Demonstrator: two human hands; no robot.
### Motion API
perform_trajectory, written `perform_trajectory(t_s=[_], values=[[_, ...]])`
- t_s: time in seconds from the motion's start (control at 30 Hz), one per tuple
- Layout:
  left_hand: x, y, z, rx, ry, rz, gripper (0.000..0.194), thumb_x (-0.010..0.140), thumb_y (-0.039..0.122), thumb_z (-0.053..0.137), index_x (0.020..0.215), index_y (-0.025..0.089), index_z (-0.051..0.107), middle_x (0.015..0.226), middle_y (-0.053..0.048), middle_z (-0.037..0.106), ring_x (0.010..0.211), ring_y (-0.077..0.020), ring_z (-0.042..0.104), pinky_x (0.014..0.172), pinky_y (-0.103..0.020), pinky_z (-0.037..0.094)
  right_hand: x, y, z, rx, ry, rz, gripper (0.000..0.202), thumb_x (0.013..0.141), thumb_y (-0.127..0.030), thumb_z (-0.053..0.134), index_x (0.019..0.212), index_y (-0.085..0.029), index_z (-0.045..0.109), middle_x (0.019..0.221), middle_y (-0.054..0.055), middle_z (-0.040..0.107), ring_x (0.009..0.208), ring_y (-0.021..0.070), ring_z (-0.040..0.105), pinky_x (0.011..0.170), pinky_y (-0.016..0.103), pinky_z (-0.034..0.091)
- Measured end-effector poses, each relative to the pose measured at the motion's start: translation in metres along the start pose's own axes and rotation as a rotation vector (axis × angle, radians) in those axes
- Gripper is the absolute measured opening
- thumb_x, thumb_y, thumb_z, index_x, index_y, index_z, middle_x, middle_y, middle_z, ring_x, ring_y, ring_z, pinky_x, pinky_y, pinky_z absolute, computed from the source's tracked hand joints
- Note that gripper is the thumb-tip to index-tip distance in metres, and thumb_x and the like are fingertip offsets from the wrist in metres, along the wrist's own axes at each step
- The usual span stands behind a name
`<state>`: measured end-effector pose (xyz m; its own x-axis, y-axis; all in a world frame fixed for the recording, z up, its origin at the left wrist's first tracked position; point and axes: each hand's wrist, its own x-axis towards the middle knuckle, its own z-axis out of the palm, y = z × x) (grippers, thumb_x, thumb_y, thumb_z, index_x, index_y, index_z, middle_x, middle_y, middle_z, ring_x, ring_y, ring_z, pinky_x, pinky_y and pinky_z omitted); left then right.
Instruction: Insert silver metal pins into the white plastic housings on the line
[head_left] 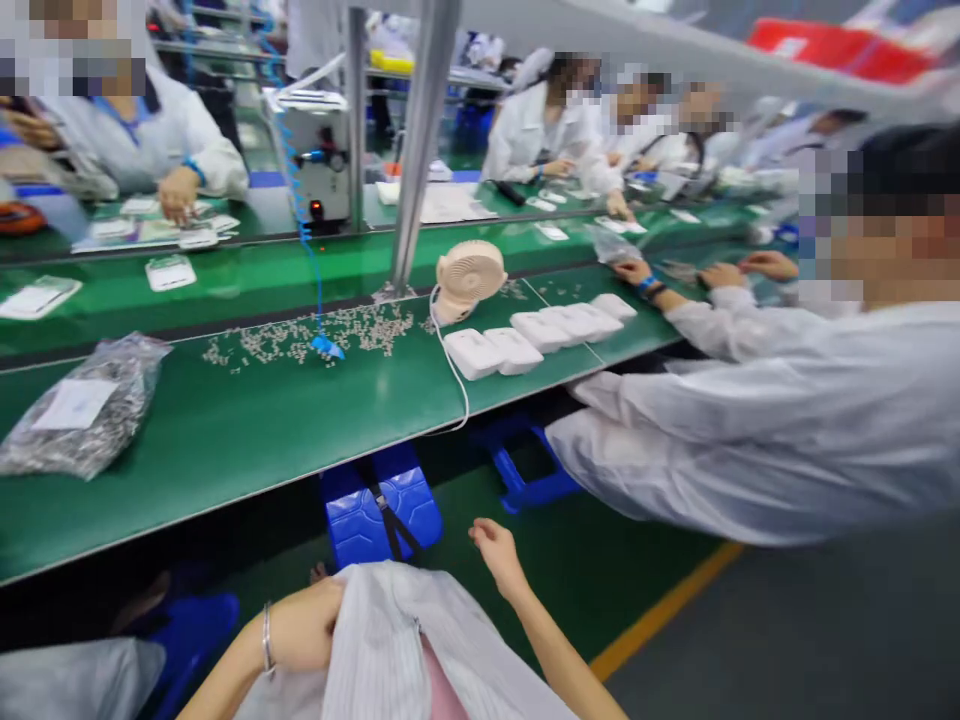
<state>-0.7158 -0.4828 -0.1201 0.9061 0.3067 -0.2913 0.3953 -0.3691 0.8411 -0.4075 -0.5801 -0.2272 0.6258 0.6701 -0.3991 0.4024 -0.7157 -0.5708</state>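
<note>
My left hand (304, 625), with a silver bracelet at its wrist, grips the front of a white striped coat (382, 640); its fingertips are hidden by the cloth. The coat is partly unzipped over pink clothing. Lower right of the bench edge, my right hand (495, 555) hangs in the air, its fingers curled together with nothing visible in them. Beyond the hands, small metal parts (375, 330) lie scattered on the green bench (247, 440). A clear bag of metal parts (97, 410) rests at the left.
A beige fan (471, 275) with a white cable stands on the bench beside several white plastic housings (487, 355). A blue folding stool (382, 510) is under the edge. At the right a co-worker's sleeve (675, 440) reaches over the bench. A metal post (424, 140) rises behind.
</note>
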Motion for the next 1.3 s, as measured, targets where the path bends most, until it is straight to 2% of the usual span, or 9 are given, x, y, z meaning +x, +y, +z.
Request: perform_trajectory(t_s=[0.17, 0.27, 0.37, 0.5, 0.6, 0.7, 0.77, 0.87, 1.3], values=[[0.036, -0.024, -0.003, -0.131, 0.048, -0.125, 0.025, 0.074, 0.030, 0.056, 0.053, 0.015, 0.053, 0.046, 0.005, 0.050, 0.048, -0.0082, 0.044, 0.049, -0.021, 0.036, 0.083, -0.085, -0.033, -0.050, 0.287, -0.138, 0.038, 0.089, -0.029, 0.041, 0.121, -0.010, 0.049, 0.122, 0.016, 0.052, 0.110, 0.0236, 0.051, 0.093, 0.040, 0.039], [0.045, -0.036, -0.023, -0.155, 0.102, -0.135, 0.026, 0.073, 0.032, 0.056, 0.054, 0.015, 0.054, 0.045, 0.006, 0.049, 0.046, -0.0079, 0.044, 0.047, -0.020, 0.035, 0.122, -0.138, -0.022, -0.077, 0.428, -0.159, 0.049, 0.083, -0.031, 0.040, 0.126, -0.008, 0.044, 0.131, 0.023, 0.040, 0.122, 0.0334, 0.038, 0.097, 0.048, 0.031], [0.059, -0.050, -0.062, -0.145, 0.221, -0.126, 0.025, 0.072, 0.031, 0.053, 0.053, 0.016, 0.056, 0.045, 0.005, 0.051, 0.044, -0.0076, 0.044, 0.046, -0.019, 0.035, 0.144, -0.178, 0.002, -0.105, 0.567, -0.045, 0.054, 0.082, -0.035, 0.039, 0.128, -0.007, 0.041, 0.137, 0.028, 0.027, 0.124, 0.0429, 0.028, 0.091, 0.059, 0.029], [0.097, -0.081, -0.137, -0.111, 0.634, -0.165, 0.030, 0.081, 0.037, 0.042, 0.094, 0.018, 0.061, 0.080, -0.001, 0.064, 0.051, -0.0092, 0.048, 0.054, -0.024, 0.042, 0.155, -0.204, 0.021, -0.183, 0.676, 0.103, 0.058, 0.084, -0.040, 0.033, 0.132, -0.007, 0.038, 0.140, 0.029, 0.019, 0.122, 0.0454, 0.024, 0.087, 0.062, 0.029], [0.136, -0.106, -0.188, -0.073, 1.046, -0.219, 0.058, 0.079, 0.050, 0.049, 0.126, 0.016, 0.038, 0.119, -0.015, 0.050, 0.073, -0.0166, 0.053, 0.075, -0.037, 0.045, 0.158, -0.210, 0.021, -0.251, 0.672, 0.166, 0.059, 0.083, -0.042, 0.034, 0.131, -0.009, 0.040, 0.138, 0.026, 0.024, 0.120, 0.0428, 0.027, 0.086, 0.059, 0.033], [0.174, -0.120, -0.217, -0.042, 1.207, -0.157, 0.056, 0.077, 0.051, 0.054, 0.119, 0.017, 0.041, 0.117, -0.016, 0.049, 0.094, -0.0238, 0.053, 0.086, -0.041, 0.041, 0.161, -0.212, 0.018, -0.292, 0.669, 0.227, 0.058, 0.084, -0.043, 0.032, 0.132, -0.013, 0.041, 0.140, 0.022, 0.026, 0.121, 0.0395, 0.028, 0.087, 0.056, 0.035], [0.193, -0.121, -0.222, -0.030, 1.176, -0.076, 0.031, 0.083, 0.047, 0.048, 0.096, 0.019, 0.051, 0.092, -0.009, 0.057, 0.086, -0.0220, 0.055, 0.080, -0.036, 0.042, 0.164, -0.212, 0.018, -0.311, 0.669, 0.257, 0.058, 0.084, -0.044, 0.033, 0.133, -0.014, 0.040, 0.141, 0.020, 0.026, 0.123, 0.0383, 0.027, 0.090, 0.055, 0.034], [0.210, -0.117, -0.217, -0.023, 1.060, 0.035, 0.027, 0.088, 0.042, 0.042, 0.071, 0.022, 0.048, 0.065, -0.003, 0.050, 0.066, -0.0183, 0.052, 0.067, -0.030, 0.041, 0.168, -0.211, 0.018, -0.343, 0.663, 0.275, 0.059, 0.083, -0.043, 0.034, 0.133, -0.012, 0.040, 0.142, 0.021, 0.026, 0.125, 0.0383, 0.027, 0.093, 0.053, 0.034], [0.215, -0.110, -0.202, 0.019, 0.640, 0.196, 0.018, 0.079, 0.030, 0.058, 0.065, 0.020, 0.056, 0.068, -0.003, 0.061, 0.071, -0.0200, 0.053, 0.066, -0.032, 0.034, 0.174, -0.220, 0.019, -0.404, 0.610, 0.341, 0.061, 0.084, -0.037, 0.031, 0.137, -0.006, 0.036, 0.143, 0.021, 0.027, 0.130, 0.0355, 0.027, 0.102, 0.048, 0.026]])
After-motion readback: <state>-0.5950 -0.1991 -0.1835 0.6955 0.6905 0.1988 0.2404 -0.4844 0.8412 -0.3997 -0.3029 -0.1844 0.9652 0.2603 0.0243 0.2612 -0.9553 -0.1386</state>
